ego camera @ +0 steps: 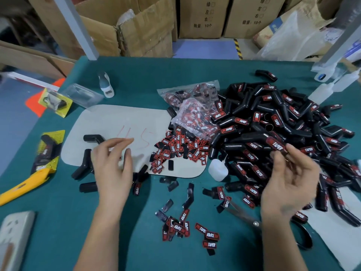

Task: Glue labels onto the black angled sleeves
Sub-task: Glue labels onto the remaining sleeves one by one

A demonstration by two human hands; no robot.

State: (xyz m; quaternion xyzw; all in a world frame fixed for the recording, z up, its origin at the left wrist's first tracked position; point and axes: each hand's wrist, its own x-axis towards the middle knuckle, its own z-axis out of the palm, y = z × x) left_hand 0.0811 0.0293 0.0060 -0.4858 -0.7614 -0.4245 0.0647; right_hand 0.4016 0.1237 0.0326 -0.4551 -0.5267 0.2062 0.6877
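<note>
A big heap of black angled sleeves (273,118) bearing red labels covers the right of the green table. Bare sleeves lie at the left, one (93,138) on the grey mat (125,118) and another (84,165) at its edge. My left hand (113,165) hovers over them, fingers spread and holding nothing. My right hand (291,184) is at the heap's near edge, fingers loosely apart, its tips beside a labelled sleeve (277,146). Loose red labels (181,145) are piled mid-table, with more of them (209,234) near me. A small white glue bottle (217,170) lies by the heap.
A clear bag of labels (193,108) sits behind the loose ones. Scissors (254,222) lie under my right wrist. A yellow utility knife (23,184) and a carded sleeve (48,151) are at the left edge, a power strip (13,237) at the near left. Squeeze bottles (322,90) stand far right.
</note>
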